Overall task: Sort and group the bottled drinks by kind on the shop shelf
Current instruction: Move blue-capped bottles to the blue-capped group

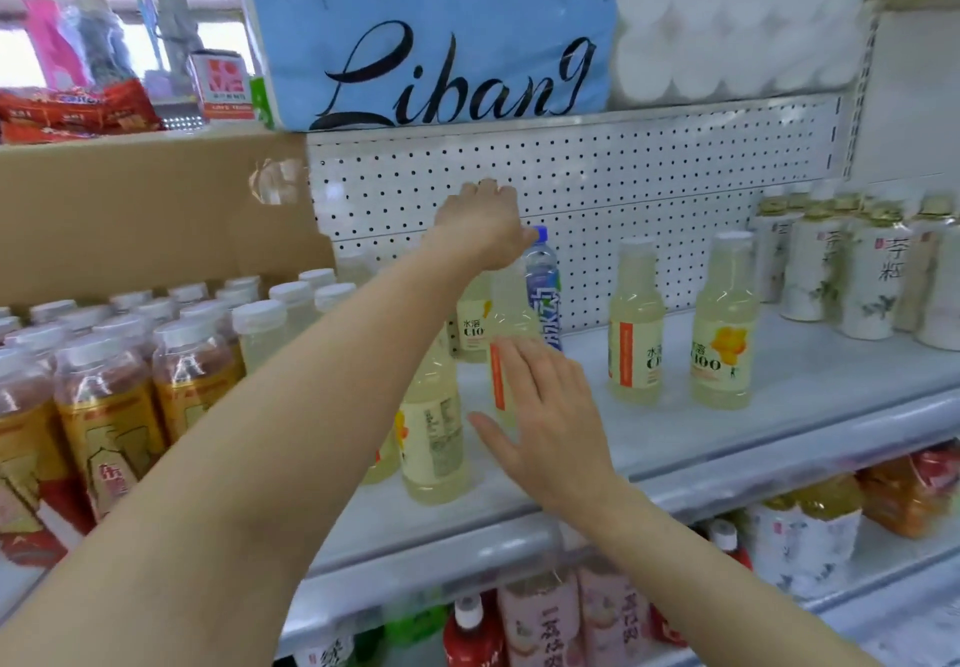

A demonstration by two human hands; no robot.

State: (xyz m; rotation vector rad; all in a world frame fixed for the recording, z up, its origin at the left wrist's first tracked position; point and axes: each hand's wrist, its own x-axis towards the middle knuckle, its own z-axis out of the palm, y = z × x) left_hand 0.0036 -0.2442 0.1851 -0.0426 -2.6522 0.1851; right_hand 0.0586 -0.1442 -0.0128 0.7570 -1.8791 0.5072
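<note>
Far left of the shelf (675, 438) there's a packed block of amber tea bottles (106, 406) with white caps and gold labels, backed by a cardboard box (130, 209); behind them sit rows of pale capped bottles (291, 303). Up top there's a blue Libang tissue pack (431, 43) with white paper rolls (737, 27) just beside it.

Moving in, the left hand (480, 230) reaches deep toward the pegboard back panel (623, 188), held above the bottle tops; its fingers point away from the camera, so I honestly can't tell if they're curled on anything. Right below and beside it stands a blue-capped water bottle (543, 282), the odd one out among the pale yellow lemon drinks (434, 438); a few of those cluster in front of it near the shelf's middle.

The right hand (545, 417) is spread flat, fingers straight and relaxed, laid against the side of one lemon bottle (506, 323) with an orange label strip; not gripping it.

Further right, two more lemon bottles (722, 323) stand apart on bare shelf; then a group of white-labelled tea bottles (857, 271) at the far right end. The lower shelf holds pink-labelled bottles (566, 614) and red ones (470, 635).
</note>
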